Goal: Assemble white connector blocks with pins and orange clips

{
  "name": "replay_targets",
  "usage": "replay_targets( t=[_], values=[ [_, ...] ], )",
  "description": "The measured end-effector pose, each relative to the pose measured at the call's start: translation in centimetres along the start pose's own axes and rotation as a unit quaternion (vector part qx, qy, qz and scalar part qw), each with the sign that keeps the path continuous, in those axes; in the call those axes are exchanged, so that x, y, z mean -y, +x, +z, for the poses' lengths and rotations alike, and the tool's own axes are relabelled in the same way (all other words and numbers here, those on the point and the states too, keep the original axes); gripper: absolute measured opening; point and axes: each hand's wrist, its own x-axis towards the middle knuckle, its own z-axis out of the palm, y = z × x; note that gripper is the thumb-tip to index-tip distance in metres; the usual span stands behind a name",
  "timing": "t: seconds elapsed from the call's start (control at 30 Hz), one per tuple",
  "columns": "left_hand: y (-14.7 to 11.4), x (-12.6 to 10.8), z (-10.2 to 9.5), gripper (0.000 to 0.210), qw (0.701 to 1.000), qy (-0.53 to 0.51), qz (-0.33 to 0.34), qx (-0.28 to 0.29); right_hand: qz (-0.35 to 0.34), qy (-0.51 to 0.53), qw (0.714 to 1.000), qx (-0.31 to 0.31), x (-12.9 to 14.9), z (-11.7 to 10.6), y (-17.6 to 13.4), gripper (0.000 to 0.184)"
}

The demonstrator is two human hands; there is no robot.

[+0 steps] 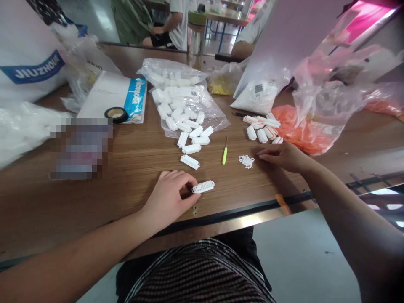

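My left hand [172, 191] rests near the table's front edge, thumb and fingers closed on one end of a white connector housing [203, 187], whose face with rows of small holes is turned up. To the right, my right hand [280, 156] is beside a small pile of tiny white plastic pins [246, 161]. Its thumb and fingertips come together in a pinch; whatever they hold is too small to make out. Between the hands lies a thin pick with a yellow-green handle [224, 155]. Several loose white housings [191, 148] lie beyond my left hand.
A clear bag of white housings [186, 97] lies behind. White pieces with orange strips [270, 132] sit before a bag of orange parts [318, 130]. Black tape [116, 114] rests on a paper packet [101, 94]. A bottle [195, 42] stands at the back; people sit beyond.
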Motion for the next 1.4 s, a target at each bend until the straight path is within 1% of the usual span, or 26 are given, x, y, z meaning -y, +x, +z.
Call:
replay_targets(
  t=[0.13,0.2,0.27,0.33,0.43,0.5,0.57,0.6,0.63,0.67,0.7,0.73,0.77,0.8,0.87,0.93,1.13,1.27,1.4],
  values=[
    [-0.1,0.0,0.0,0.009,1.000,0.000,0.001,0.002,0.045,0.011,0.999,-0.004,0.3,0.3,-0.1,0.041],
    [-0.1,0.0,0.1,0.009,1.000,0.001,0.002,0.001,0.026,0.008,0.999,-0.017,0.5,0.4,-0.2,0.039],
    [-0.1,0.0,0.1,0.009,1.000,0.003,0.002,0.000,-0.020,-0.014,0.999,-0.031,0.7,0.4,-0.4,0.034],
    [0.0,0.0,0.1,0.009,1.000,0.004,0.001,-0.001,-0.054,-0.046,0.997,-0.032,0.8,0.2,-0.5,0.028],
    [0.0,0.1,0.1,0.010,1.000,0.001,0.004,-0.001,-0.043,-0.076,0.996,-0.022,1.0,0.0,-0.6,0.021],
    [0.0,0.1,0.2,0.010,1.000,0.001,0.005,-0.006,-0.019,-0.071,0.997,-0.036,2.0,0.1,-0.8,0.020],
    [-0.1,0.1,0.2,0.010,1.000,-0.003,0.006,-0.005,-0.018,-0.037,0.997,-0.060,4.0,0.9,-1.1,0.021],
    [-0.1,0.1,0.2,0.010,1.000,-0.005,0.005,-0.004,-0.039,-0.009,0.997,-0.067,5.5,1.5,-1.4,0.021],
    [-0.1,0.1,0.2,0.010,1.000,-0.006,0.005,-0.003,-0.084,0.031,0.993,-0.075,7.3,2.3,-1.7,0.019],
    [-0.1,0.0,0.2,0.010,1.000,-0.007,0.004,-0.002,-0.143,0.072,0.985,-0.070,9.2,3.2,-2.1,0.017],
    [-0.1,0.0,0.1,0.010,1.000,-0.008,0.004,-0.002,-0.188,0.103,0.975,-0.058,11.0,4.2,-2.4,0.012],
    [-0.1,0.0,0.1,0.010,1.000,-0.008,0.005,-0.002,-0.220,0.129,0.965,-0.055,12.8,5.2,-2.7,0.009],
    [-0.1,-0.1,0.1,0.010,1.000,-0.009,0.005,-0.002,-0.250,0.144,0.957,-0.036,14.3,6.1,-2.9,0.008],
    [-0.1,-0.1,0.0,0.010,1.000,-0.009,0.005,-0.002,-0.269,0.152,0.951,-0.013,15.5,6.9,-3.0,0.007],
    [-0.1,-0.1,0.0,0.010,1.000,-0.010,0.008,-0.004,-0.281,0.153,0.947,0.017,16.9,8.0,-3.0,0.008],
    [-0.1,-0.1,0.1,0.010,1.000,-0.011,0.011,-0.005,-0.283,0.143,0.948,0.020,17.1,8.6,-3.0,0.008],
    [-0.1,0.0,0.2,0.010,1.000,-0.011,0.009,-0.005,-0.291,0.114,0.950,-0.009,16.4,8.8,-2.9,0.004],
    [-0.1,0.0,0.2,0.009,1.000,-0.009,0.010,-0.004,-0.305,0.096,0.947,-0.017,16.7,9.0,-2.8,0.006],
    [-0.1,0.0,0.2,0.009,1.000,-0.013,0.014,-0.009,-0.315,0.055,0.947,-0.019,17.3,8.6,-3.0,0.011]
  ],
)
